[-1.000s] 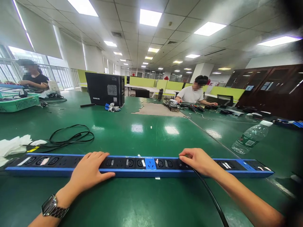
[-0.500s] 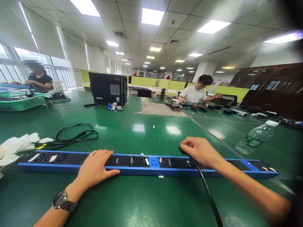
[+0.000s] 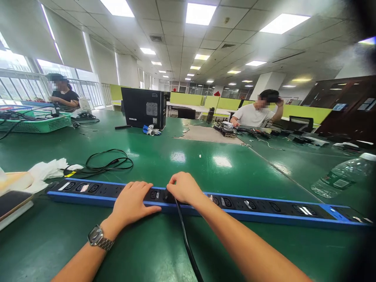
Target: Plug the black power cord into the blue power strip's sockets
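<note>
A long black and blue power strip (image 3: pixel 249 214) lies across the green table in front of me. My left hand (image 3: pixel 133 199), with a watch on the wrist, spans its left half: fingers over the far edge, thumb along the near side. Just right of it, my right hand (image 3: pixel 183 188) pinches a black plug (image 3: pixel 168 196), mostly covered by my fingers, at the sockets. I cannot tell whether it sits in a socket. Its black power cord (image 3: pixel 185 235) runs down over the near edge of the strip toward me.
A coiled black cable (image 3: pixel 108 162) and white tissue (image 3: pixel 53 170) lie at left, with a green basket (image 3: pixel 58 123) beyond. A computer case (image 3: pixel 143 107), work gloves (image 3: pixel 151 130) and a water bottle (image 3: pixel 342 178) stand farther off. Two people sit across the table.
My right hand has moved left along the strip with the plug, from the right half to beside my left hand. My left hand keeps its place on the strip. The view has turned slightly.
</note>
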`<state>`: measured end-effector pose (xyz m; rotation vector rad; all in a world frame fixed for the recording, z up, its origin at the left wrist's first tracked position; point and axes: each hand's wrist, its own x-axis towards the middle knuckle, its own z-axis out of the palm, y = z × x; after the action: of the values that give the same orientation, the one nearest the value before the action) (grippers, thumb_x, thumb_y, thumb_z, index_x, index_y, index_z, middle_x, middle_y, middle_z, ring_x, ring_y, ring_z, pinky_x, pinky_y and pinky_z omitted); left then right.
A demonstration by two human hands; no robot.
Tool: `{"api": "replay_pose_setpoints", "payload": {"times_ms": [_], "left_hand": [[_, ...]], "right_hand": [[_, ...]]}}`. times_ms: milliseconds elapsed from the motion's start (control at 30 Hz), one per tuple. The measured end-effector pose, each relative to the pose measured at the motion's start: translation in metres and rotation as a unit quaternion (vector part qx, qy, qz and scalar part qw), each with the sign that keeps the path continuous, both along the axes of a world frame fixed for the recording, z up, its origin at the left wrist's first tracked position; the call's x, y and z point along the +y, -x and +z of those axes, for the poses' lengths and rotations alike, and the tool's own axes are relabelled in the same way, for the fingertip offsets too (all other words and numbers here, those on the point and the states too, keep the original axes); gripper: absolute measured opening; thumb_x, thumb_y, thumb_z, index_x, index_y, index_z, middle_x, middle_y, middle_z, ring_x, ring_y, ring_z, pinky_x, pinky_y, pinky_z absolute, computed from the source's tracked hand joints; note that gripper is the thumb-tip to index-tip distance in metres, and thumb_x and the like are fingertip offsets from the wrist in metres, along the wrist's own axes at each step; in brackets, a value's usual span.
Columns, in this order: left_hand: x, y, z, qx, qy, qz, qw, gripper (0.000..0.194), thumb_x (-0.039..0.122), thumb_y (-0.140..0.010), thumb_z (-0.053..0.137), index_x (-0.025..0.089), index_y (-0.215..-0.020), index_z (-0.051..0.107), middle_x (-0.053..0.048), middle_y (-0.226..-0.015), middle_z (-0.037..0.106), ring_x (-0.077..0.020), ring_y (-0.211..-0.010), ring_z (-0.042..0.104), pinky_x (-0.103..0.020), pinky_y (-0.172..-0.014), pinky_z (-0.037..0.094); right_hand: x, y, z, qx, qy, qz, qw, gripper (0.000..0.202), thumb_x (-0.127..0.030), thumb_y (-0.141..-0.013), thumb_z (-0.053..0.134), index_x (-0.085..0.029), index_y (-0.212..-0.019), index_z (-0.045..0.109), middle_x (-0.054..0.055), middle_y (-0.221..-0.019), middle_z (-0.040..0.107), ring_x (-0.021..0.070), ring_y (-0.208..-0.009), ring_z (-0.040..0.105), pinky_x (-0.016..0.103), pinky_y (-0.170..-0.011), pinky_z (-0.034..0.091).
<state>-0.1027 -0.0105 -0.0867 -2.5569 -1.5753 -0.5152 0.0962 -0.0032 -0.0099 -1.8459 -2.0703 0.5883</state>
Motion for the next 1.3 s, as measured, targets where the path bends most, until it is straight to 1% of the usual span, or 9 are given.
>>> {"api": "replay_pose_setpoints", "payload": {"times_ms": [267,467,567,700,833,933,1033,1167,1300], "left_hand": [[-0.002,-0.003,0.004,-0.004,0.005,0.003,1.000,0.065,0.068,-0.070,0.065,0.022,-0.116,0.062,-0.008,-0.113,0.068,-0.0294,-0.107,0.060,-0.046,-0.098,0.040],[-0.001,-0.002,0.004,0.009,0.001,0.005,1.000,0.062,0.064,-0.074,0.062,0.020,-0.118,0.062,-0.009,-0.115,0.068,-0.0296,-0.107,0.060,-0.046,-0.097,0.041],[0.000,0.000,0.002,0.012,0.001,0.001,1.000,0.068,0.069,-0.074,0.060,0.019,-0.120,0.061,-0.010,-0.117,0.067,-0.0306,-0.109,0.060,-0.048,-0.099,0.040],[0.002,0.001,0.001,0.010,-0.003,-0.003,1.000,0.074,0.075,-0.074,0.055,0.019,-0.122,0.061,-0.011,-0.119,0.067,-0.0315,-0.111,0.059,-0.049,-0.099,0.041],[0.002,0.001,0.000,0.004,0.003,0.004,1.000,0.074,0.075,-0.074,0.056,0.020,-0.122,0.062,-0.011,-0.119,0.067,-0.0318,-0.112,0.060,-0.050,-0.102,0.040],[0.001,0.001,0.001,0.003,0.006,0.007,1.000,0.073,0.075,-0.073,0.056,0.021,-0.122,0.062,-0.010,-0.119,0.067,-0.0318,-0.113,0.060,-0.050,-0.103,0.039],[0.001,0.001,0.002,0.007,0.004,0.007,1.000,0.073,0.075,-0.073,0.056,0.021,-0.123,0.062,-0.010,-0.120,0.067,-0.0316,-0.113,0.060,-0.049,-0.103,0.040],[0.001,0.001,0.002,0.018,0.009,0.009,1.000,0.075,0.077,-0.074,0.053,0.020,-0.123,0.061,-0.011,-0.120,0.067,-0.0317,-0.113,0.059,-0.049,-0.102,0.040],[0.002,0.001,0.001,0.019,0.003,0.009,1.000,0.076,0.077,-0.074,0.052,0.020,-0.123,0.061,-0.011,-0.121,0.067,-0.0320,-0.113,0.059,-0.049,-0.101,0.040]], "right_hand": [[-0.007,0.020,0.001,-0.066,0.005,-0.027,0.997,0.024,-0.023,-0.078,0.055,-0.018,-0.088,0.075,0.012,-0.096,0.075,0.0252,-0.090,0.069,0.031,-0.074,0.048],[-0.020,0.034,-0.002,-0.085,-0.010,-0.033,0.996,0.030,-0.023,-0.081,0.052,-0.014,-0.103,0.071,0.017,-0.101,0.073,0.0282,-0.093,0.068,0.035,-0.074,0.050],[-0.024,0.014,0.013,-0.029,-0.049,-0.030,0.998,0.027,-0.027,-0.082,0.051,-0.018,-0.097,0.073,0.011,-0.096,0.074,0.0231,-0.087,0.068,0.031,-0.072,0.048],[-0.027,-0.047,0.033,0.007,-0.100,0.009,0.995,0.023,-0.026,-0.080,0.053,-0.020,-0.084,0.074,0.004,-0.086,0.075,0.0159,-0.078,0.065,0.025,-0.069,0.044],[-0.027,-0.102,0.016,-0.021,-0.042,-0.003,0.999,0.020,-0.022,-0.077,0.054,-0.018,-0.076,0.074,0.003,-0.076,0.073,0.0143,-0.069,0.062,0.023,-0.061,0.040],[-0.025,-0.111,-0.007,-0.039,-0.030,-0.010,0.999,0.022,-0.023,-0.079,0.053,-0.018,-0.078,0.074,0.004,-0.075,0.073,0.0151,-0.068,0.062,0.024,-0.060,0.039],[-0.026,-0.099,-0.017,-0.084,-0.055,-0.011,0.995,0.023,-0.022,-0.079,0.052,-0.019,-0.080,0.074,0.006,-0.081,0.074,0.0178,-0.075,0.064,0.026,-0.062,0.038],[-0.030,-0.100,0.000,-0.071,-0.080,-0.026,0.994,0.023,-0.023,-0.079,0.052,-0.019,-0.080,0.074,0.005,-0.079,0.074,0.0174,-0.074,0.064,0.026,-0.063,0.039],[-0.038,-0.149,0.024,-0.008,-0.119,-0.043,0.992,0.026,-0.033,-0.081,0.050,-0.019,-0.084,0.072,0.001,-0.069,0.070,0.0144,-0.062,0.058,0.025,-0.059,0.039]]}}
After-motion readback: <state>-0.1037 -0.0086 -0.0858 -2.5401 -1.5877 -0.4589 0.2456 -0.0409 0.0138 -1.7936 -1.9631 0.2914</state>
